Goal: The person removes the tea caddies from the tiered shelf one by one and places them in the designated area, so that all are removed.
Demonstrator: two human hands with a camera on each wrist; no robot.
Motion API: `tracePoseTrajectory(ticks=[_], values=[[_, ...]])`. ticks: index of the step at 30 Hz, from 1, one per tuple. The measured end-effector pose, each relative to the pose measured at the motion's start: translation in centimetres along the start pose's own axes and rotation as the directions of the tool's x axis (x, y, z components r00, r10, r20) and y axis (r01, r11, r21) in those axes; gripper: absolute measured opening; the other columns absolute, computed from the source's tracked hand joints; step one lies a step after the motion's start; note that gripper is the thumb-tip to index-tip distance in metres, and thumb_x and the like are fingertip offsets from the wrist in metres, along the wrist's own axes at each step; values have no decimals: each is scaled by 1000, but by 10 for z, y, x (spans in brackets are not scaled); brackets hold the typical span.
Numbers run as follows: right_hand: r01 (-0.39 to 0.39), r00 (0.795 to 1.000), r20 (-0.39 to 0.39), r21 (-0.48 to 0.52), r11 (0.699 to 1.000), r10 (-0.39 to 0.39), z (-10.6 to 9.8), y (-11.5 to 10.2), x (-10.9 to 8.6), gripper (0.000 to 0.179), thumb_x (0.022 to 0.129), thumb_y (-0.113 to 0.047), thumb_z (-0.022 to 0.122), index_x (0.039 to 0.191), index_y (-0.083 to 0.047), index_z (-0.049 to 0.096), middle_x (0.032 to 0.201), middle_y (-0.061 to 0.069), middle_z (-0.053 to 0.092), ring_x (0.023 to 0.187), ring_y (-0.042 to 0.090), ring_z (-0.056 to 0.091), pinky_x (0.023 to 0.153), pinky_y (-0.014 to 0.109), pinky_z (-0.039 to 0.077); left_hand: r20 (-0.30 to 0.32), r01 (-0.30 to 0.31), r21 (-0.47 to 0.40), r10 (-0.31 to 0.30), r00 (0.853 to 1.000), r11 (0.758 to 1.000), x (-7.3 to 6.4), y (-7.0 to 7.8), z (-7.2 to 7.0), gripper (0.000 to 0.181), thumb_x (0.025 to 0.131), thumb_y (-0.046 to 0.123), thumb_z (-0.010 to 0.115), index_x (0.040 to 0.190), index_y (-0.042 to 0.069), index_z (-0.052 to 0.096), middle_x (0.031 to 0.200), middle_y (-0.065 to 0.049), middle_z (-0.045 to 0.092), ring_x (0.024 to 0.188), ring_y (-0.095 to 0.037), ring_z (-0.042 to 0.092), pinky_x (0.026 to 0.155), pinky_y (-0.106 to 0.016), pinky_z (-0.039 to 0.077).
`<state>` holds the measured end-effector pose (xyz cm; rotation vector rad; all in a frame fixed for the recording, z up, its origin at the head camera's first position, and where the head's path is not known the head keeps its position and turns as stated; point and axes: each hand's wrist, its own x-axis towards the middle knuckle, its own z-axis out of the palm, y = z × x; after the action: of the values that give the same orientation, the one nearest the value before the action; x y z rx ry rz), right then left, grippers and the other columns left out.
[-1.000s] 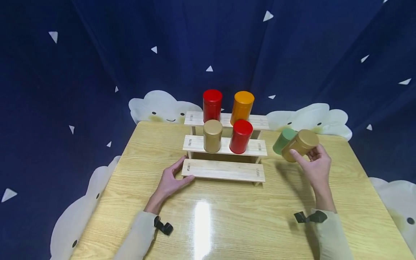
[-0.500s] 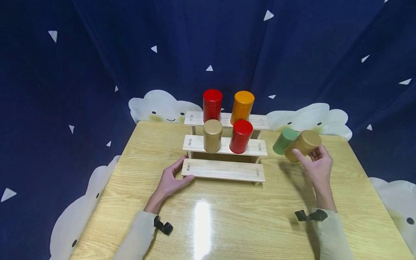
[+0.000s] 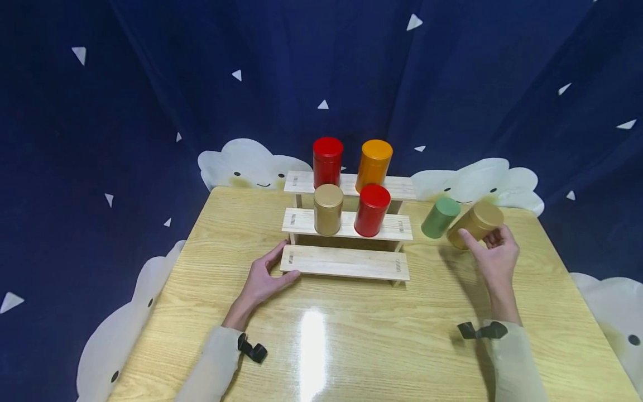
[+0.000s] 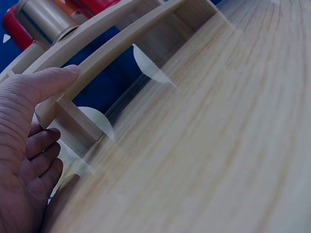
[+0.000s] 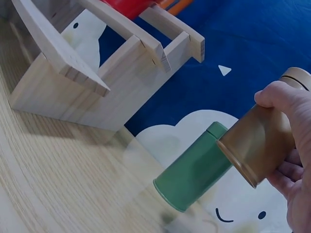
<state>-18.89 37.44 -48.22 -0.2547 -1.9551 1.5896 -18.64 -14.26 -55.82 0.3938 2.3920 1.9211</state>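
Note:
My right hand [image 3: 496,257] grips a gold tin canister [image 3: 477,223] between thumb and fingers at the right of the table. The canister leans and, in the right wrist view, its base appears to be off the tabletop. Just left of it a green canister [image 3: 441,218] stands on the table, narrowly apart in the head view. My left hand [image 3: 264,277] holds the left end of a three-step wooden shelf [image 3: 346,263], thumb at the front edge of the lowest step. In the left wrist view the other fingers [image 4: 46,160] curl by that end.
On the middle step stand a gold canister [image 3: 328,212] and a red canister [image 3: 372,212]. The top step bears another red canister [image 3: 327,164] and an orange canister [image 3: 374,167]. A dark blue curtain [image 3: 321,67] hangs behind the wooden table [image 3: 382,340].
My right hand has moved slightly right with the gold canister, which has come away from in front of the green one. The left hand and the shelf have stayed put.

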Motion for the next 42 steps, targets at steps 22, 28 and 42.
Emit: tracePoseTrajectory(ticks=[22, 28, 42], values=[[-135, 988, -49, 138, 981, 143, 3, 40, 3, 51, 77, 10, 85, 120, -9, 66, 113, -1, 70, 108, 12, 66, 91, 13, 54, 6, 3, -12, -3, 1000, 1000, 1, 0, -1, 90, 84, 22, 90, 160, 13, 42, 162, -7, 44, 149, -27, 43, 123, -38, 34], [-170, 983, -50, 104, 980, 175, 0, 46, 7, 51, 79, 6, 87, 121, -11, 64, 115, -3, 68, 111, 12, 65, 95, 13, 53, 9, -19, -32, 20, 1000, 999, 2, 1, 1, 89, 85, 18, 89, 160, 9, 42, 162, -10, 44, 148, -29, 44, 123, -43, 35], [-217, 975, -36, 27, 976, 218, 0, 56, 22, 56, 81, 1, 87, 128, -13, 60, 120, -5, 64, 117, 13, 61, 103, 17, 51, 6, -11, -28, 12, 1000, 1000, 1, 0, 1, 88, 85, 19, 89, 160, 11, 42, 163, -7, 43, 149, -26, 43, 123, -39, 35]])
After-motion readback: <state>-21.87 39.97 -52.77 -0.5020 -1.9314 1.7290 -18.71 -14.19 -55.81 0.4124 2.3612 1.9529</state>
